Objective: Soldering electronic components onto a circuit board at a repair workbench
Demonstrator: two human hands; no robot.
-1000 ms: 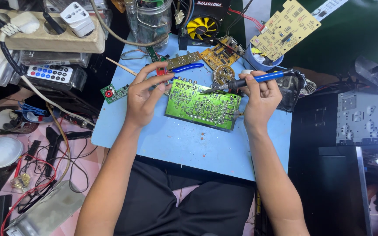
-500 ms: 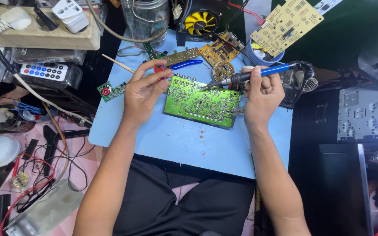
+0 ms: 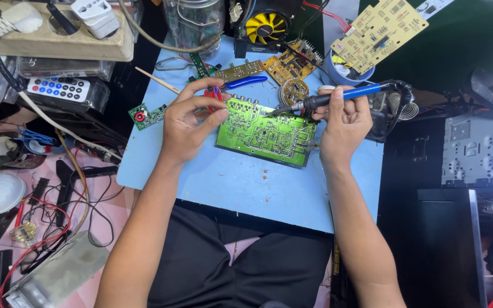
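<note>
A green circuit board lies solder side up on a light blue work board. My left hand pinches a small red tool at the board's upper left corner. My right hand grips a blue-handled soldering iron, whose tip rests on the upper middle of the green board. Blue-handled pliers lie just beyond my left hand.
Behind the board lie a brown circuit board, a round board, a yellow fan and a glass jar. A yellow board stands at the upper right. Power strip, remote and tangled wires fill the left.
My right hand and the soldering iron have shifted slightly left and up, bringing the tip onto the board's upper middle. My left hand stays at the board's corner.
</note>
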